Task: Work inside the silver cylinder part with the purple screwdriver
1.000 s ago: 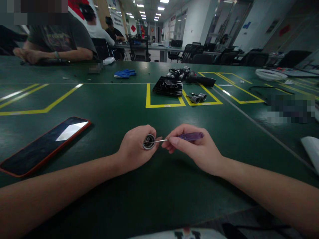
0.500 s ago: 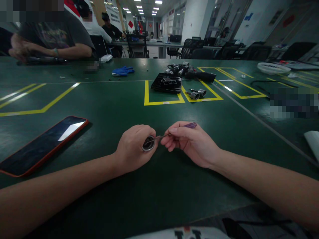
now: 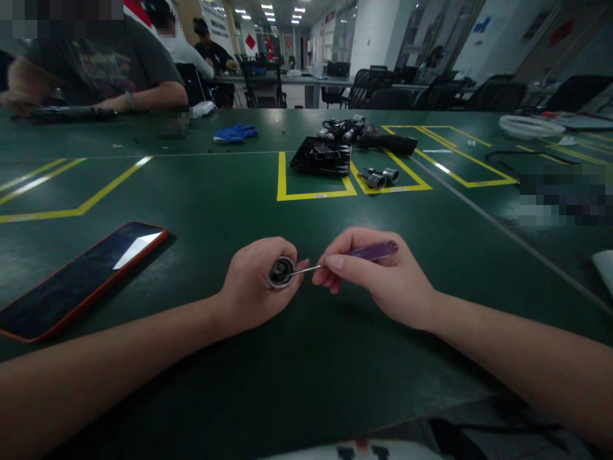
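Observation:
My left hand [image 3: 251, 281] is wrapped round a cylindrical metal part [image 3: 281, 273], whose round open end faces me; the rest of it is hidden in the fist. Dark inner pieces show within its rim. Between thumb and fingers, my right hand [image 3: 378, 275] grips a screwdriver [image 3: 371, 252] with a translucent purple handle. Its thin shaft points left, and the tip reaches the open end of the metal part. Whether the tip touches anything inside, I cannot tell.
A phone in an orange case [image 3: 83, 281] lies at left. Ahead are a black pouch [image 3: 320, 158], metal fittings [image 3: 380, 177] inside yellow tape, a cluster of cylindrical metal parts [image 3: 342, 129] and a blue glove [image 3: 234, 133]. A person [image 3: 100, 70] sits across the table at far left.
My right hand has shifted slightly right, and more of the screwdriver's purple handle shows. The shaft sits less deep in the metal part. My left hand has barely moved.

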`<state>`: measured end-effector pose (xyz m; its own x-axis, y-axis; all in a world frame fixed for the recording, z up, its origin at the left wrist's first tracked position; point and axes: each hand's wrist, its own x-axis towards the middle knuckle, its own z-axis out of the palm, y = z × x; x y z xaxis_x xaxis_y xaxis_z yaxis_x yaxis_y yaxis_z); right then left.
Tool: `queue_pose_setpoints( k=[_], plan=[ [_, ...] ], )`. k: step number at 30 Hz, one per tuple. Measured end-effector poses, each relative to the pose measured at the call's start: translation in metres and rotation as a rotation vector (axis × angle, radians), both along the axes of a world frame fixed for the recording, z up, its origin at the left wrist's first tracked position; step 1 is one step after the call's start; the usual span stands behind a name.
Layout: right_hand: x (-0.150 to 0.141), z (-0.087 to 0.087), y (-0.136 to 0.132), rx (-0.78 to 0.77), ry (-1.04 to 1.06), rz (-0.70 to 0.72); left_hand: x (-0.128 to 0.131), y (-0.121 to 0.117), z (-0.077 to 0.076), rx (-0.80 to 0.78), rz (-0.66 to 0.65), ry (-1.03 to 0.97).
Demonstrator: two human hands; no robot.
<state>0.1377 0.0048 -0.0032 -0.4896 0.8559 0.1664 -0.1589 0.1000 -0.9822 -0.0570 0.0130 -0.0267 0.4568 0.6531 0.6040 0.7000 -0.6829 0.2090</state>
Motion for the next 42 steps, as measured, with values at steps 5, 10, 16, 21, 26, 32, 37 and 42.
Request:
queue_pose_setpoints(
  k=[5,10,16,21,26,32,37,42],
  plan=[
    [-0.004,0.023,-0.008,0.435,-0.294,-0.068,0.002,-0.004,0.001,-0.038,-0.040,-0.069],
    [-0.018,0.040,-0.008,0.664,-0.374,-0.034,0.006,-0.010,0.000,-0.097,-0.127,-0.162],
    [-0.026,0.041,-0.012,0.783,-0.386,-0.077,0.005,-0.012,-0.003,-0.162,-0.181,-0.220],
    [-0.022,0.040,-0.018,0.767,-0.368,-0.123,0.005,-0.014,0.000,-0.235,-0.160,-0.145],
    [-0.022,0.040,-0.020,0.772,-0.370,-0.111,0.007,-0.014,0.003,-0.204,-0.137,-0.163],
    [-0.023,0.037,-0.021,0.786,-0.370,-0.126,0.007,-0.014,0.003,-0.200,-0.137,-0.122],
    [-0.022,0.036,-0.021,0.798,-0.380,-0.137,0.005,-0.014,0.002,-0.176,-0.143,-0.109],
    [-0.021,0.038,-0.020,0.734,-0.361,-0.157,0.005,-0.014,0.001,-0.192,-0.146,-0.126]
  ],
)
